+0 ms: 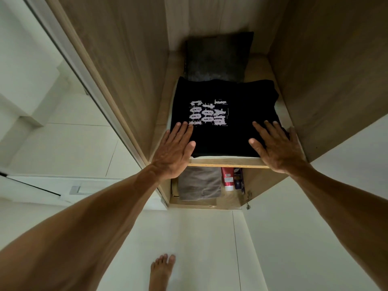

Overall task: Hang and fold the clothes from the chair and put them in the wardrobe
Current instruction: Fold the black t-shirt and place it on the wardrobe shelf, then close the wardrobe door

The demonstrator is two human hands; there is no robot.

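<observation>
Our bare foot (pixel 161 269) is on the white floor. Both our hands, left hand (pixel 175 151) and right hand (pixel 277 147), lie flat with fingers spread on the folded black shirt (pixel 222 135), already on the wardrobe shelf (pixel 226 163). Chair's out of view, so no clue what's left.

Wardrobe shelf (pixel 226 165): folded black T-shirt (pixel 222 133) (white print), possibly grey cushion (pixel 218 57) behind.

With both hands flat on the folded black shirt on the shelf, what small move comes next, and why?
Probably lift the left hand and right hand off: the black shirt already lies folded and flat on the shelf, inside its front edge.
</observation>
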